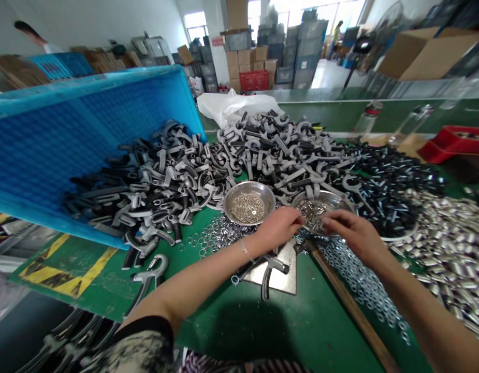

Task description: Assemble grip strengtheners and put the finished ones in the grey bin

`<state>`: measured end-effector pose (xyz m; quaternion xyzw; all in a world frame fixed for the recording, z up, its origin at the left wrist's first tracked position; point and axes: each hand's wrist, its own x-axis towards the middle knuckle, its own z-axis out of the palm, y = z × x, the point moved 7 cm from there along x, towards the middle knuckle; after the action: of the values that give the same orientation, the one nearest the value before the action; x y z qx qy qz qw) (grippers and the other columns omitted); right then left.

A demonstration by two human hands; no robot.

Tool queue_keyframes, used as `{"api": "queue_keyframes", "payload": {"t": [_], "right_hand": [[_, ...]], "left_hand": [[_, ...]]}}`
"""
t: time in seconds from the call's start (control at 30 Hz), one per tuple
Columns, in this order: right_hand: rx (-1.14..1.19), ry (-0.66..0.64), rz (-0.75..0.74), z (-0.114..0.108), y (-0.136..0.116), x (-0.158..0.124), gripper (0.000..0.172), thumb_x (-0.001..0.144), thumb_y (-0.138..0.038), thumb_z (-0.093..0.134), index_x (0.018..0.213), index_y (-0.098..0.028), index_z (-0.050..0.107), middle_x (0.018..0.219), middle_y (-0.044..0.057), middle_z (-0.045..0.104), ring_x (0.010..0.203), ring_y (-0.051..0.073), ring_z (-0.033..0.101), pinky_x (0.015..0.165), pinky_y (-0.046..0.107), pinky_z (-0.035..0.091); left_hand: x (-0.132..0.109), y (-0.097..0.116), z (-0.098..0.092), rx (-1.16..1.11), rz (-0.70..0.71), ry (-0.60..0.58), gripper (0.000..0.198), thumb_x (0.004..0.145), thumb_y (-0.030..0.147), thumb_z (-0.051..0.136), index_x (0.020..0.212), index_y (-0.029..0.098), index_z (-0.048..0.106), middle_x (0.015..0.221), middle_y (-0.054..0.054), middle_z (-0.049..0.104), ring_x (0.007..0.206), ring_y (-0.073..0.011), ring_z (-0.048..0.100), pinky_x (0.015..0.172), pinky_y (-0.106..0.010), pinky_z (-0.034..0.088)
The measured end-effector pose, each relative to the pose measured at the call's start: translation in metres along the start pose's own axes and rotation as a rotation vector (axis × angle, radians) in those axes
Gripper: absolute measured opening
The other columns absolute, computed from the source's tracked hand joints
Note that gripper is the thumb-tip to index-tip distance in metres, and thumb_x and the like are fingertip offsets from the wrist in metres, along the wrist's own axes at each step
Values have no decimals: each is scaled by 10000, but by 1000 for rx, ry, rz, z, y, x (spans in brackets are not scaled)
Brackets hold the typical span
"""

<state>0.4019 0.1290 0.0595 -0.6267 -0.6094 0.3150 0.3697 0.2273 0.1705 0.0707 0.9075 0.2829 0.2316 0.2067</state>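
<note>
My left hand (280, 226) is closed in a pinch at the near left edge of a metal bowl (342, 201) of small metal pins (312, 211). Across from it, my right hand (353, 231) also has thumb and finger pinched together over this bowl. Whatever is between the fingertips is too small to make out. Beside my left wrist stands a second metal bowl (271, 192) full of tiny brass-coloured pieces (247, 208). Under my left forearm, a grey and black hand-grip part (276, 264) lies on a flat metal plate (288, 282).
A hammer (346, 298) lies in front of my right arm, among loose metal rings (358, 274). Grey hooked handles (262, 150) are heaped behind the bowls and spill from a tipped blue crate (107, 114). Black parts (394, 181) and silver cylinders (452, 243) are piled right.
</note>
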Motion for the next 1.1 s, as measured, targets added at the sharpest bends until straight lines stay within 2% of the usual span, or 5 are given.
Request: {"api": "queue_keyframes", "payload": {"t": [0.17,0.33,0.47,0.77,1.1], "right_hand": [[-62,-233,-32,56,-18,-51,240,924,-387,516,1041,-242,667,982,40,725,891,208,697,835,342,510],[-120,-304,18,107,-14,-31,229,944,-393,429,862,-223,557,697,-11,676,515,149,630,531,265,479],[-273,-314,-52,126,-18,-9,200,931,-337,451,813,-218,561,709,-5,684,531,138,607,576,260,446],[-620,-373,-140,134,-21,-4,199,975,-285,429,891,-189,582,838,72,723,715,192,680,664,273,456],[-944,-271,-170,94,-25,-32,249,959,-366,480,1094,-163,533,1065,181,680,953,337,676,684,374,490]], "left_hand": [[-118,-39,-34,-13,-307,31,99,892,129,550,918,174,634,926,-36,662,914,-177,595,837,-298,471],[-170,-50,-16,259,-354,-208,186,898,70,467,958,140,629,960,-96,650,957,-229,589,889,-354,461],[-177,-50,-16,326,-431,-277,261,861,23,430,958,127,649,975,-124,651,979,-249,594,915,-382,457],[-167,-63,-32,-480,-709,189,105,832,213,598,909,181,663,799,10,679,752,-148,637,722,-257,507],[-129,-41,5,-291,-442,175,63,850,164,641,793,158,666,849,-16,622,833,-148,585,781,-257,456]]}}
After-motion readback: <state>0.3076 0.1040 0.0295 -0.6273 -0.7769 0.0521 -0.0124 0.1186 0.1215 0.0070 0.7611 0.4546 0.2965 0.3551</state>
